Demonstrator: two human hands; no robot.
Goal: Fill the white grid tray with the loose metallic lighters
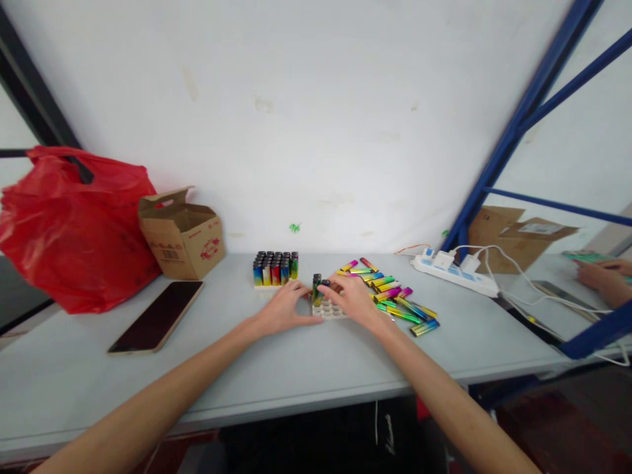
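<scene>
A small white tray with rows of round holes (328, 311) lies on the table between my hands. At its left end stand dark-topped, shiny cigarette lighters (316, 289). My left hand (286, 308) steadies the tray from the left, thumb along its front edge and fingers behind by the standing lighters. Over the tray, my right hand (353, 299) pinches a dark-topped lighter (324, 284) close to those standing ones; its lower part is partly hidden. Loose metallic-coloured lighters (390, 289) are heaped right of my right hand. Behind my left hand, a filled block of upright lighters (275, 268) stands.
To the left are a phone (157, 317), an open cardboard box (182, 236) and a red plastic bag (79, 224). A power strip (454, 275) with cables lies at the right, by a blue metal frame (513, 131). Another person's hand (600, 275) shows beyond it.
</scene>
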